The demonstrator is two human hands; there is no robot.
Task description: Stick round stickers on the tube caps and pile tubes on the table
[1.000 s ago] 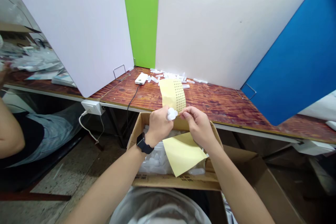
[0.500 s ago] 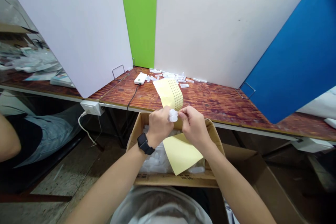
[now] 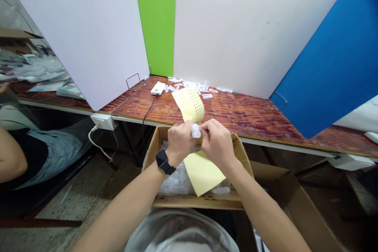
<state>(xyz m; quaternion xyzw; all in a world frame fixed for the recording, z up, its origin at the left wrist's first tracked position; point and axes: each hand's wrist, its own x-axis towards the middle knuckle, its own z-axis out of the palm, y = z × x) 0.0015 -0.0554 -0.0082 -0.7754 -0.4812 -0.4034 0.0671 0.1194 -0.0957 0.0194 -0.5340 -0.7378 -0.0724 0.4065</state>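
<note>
My left hand (image 3: 179, 143), with a black watch on its wrist, is closed round a small bunch of clear white plastic tubes (image 3: 195, 130) and the yellow sticker sheet (image 3: 191, 104) that curls up behind them. My right hand (image 3: 217, 142) pinches at the tubes with its fingertips, touching the left hand. Both hands hover over an open cardboard box (image 3: 156, 146) holding more clear tubes (image 3: 174, 179). The sheet's lower yellow part (image 3: 203, 172) hangs over the box.
Loose clear tubes (image 3: 195, 85) and a white power bank (image 3: 158, 88) with a cable lie on the wooden table (image 3: 245, 116). White, green and blue boards stand behind. Another person (image 3: 26, 153) sits at the left. A second cardboard box (image 3: 295, 204) is at the right.
My right hand's fingers have closed in onto the tubes in my left hand. The sticker sheet's top has tipped slightly left and lower.
</note>
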